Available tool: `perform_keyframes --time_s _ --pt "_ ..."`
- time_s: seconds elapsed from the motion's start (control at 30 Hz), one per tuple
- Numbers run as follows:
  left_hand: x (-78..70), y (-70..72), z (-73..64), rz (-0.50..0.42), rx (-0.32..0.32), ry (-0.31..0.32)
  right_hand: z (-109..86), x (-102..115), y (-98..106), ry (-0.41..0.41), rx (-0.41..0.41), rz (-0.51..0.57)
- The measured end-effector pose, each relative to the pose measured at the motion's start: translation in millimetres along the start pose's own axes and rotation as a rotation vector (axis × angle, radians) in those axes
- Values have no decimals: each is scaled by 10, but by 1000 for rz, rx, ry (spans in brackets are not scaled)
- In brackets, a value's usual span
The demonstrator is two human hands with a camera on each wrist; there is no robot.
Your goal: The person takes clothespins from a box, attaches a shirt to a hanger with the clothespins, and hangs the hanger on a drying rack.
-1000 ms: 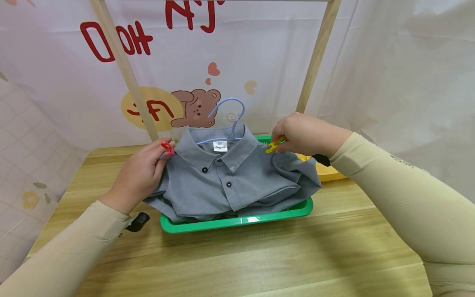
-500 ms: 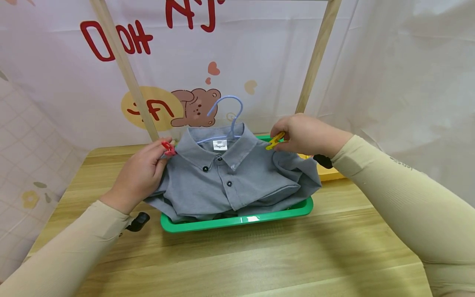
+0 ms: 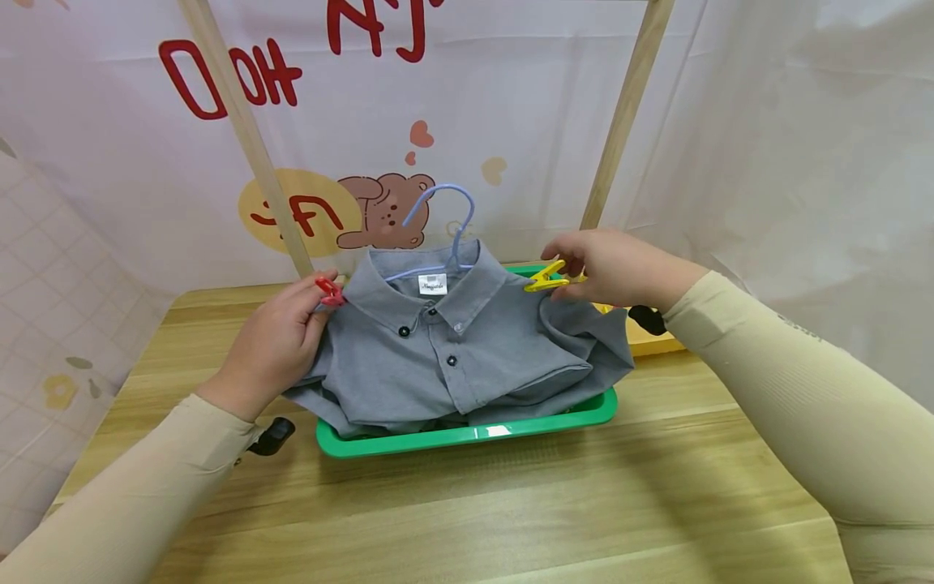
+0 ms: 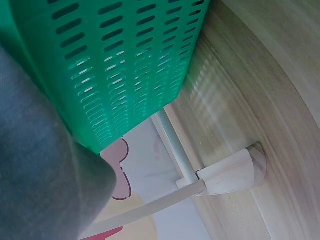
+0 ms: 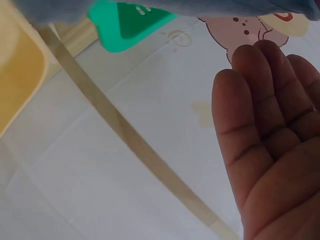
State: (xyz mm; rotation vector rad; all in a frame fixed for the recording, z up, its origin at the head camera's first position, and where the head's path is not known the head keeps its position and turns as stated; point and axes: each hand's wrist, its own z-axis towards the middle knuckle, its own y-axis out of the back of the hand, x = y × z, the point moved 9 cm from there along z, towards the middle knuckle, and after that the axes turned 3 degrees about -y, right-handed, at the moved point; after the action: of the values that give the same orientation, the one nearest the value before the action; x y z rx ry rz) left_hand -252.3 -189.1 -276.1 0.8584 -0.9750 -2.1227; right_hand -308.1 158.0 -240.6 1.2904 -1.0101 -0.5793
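A grey button-up shirt [image 3: 409,365] lies bunched in a green basket [image 3: 438,442], a light blue hanger [image 3: 470,212] inside its collar. At the shirt's left shoulder my left hand [image 3: 273,345] pinches a red clothespin [image 3: 331,292] between thumb and fingers. A yellow clothespin [image 3: 546,278] sits on the opposite shoulder, its jaws on the cloth. My right hand [image 3: 609,268] is right beside it with loosened fingers; the thumb tip is close to the pin's handle. The right wrist view shows several extended fingers [image 5: 235,115] with nothing between them.
A wooden frame with a left post [image 3: 251,138] and a right post [image 3: 627,113] stands behind the basket. Right of the basket is a yellow tray [image 3: 649,342], partly hidden by the right arm. Everything rests on a wood-grain table [image 3: 467,519] before a printed cloth backdrop.
My right hand has loosened its pinch on the yellow clothespin and drawn slightly right; the pin stays on the shoulder. The hanger hook has tipped slightly up and left. My left hand holds still.
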Motion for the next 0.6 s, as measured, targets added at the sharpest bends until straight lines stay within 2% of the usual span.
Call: perform_keyframes --time_s 0.27,0.6 --pt "10 -10 21 -15 12 25 -29 -132 -25 -26 6 7" --pt "36 12 58 -38 13 69 -48 -244 -59 -19 10 32"
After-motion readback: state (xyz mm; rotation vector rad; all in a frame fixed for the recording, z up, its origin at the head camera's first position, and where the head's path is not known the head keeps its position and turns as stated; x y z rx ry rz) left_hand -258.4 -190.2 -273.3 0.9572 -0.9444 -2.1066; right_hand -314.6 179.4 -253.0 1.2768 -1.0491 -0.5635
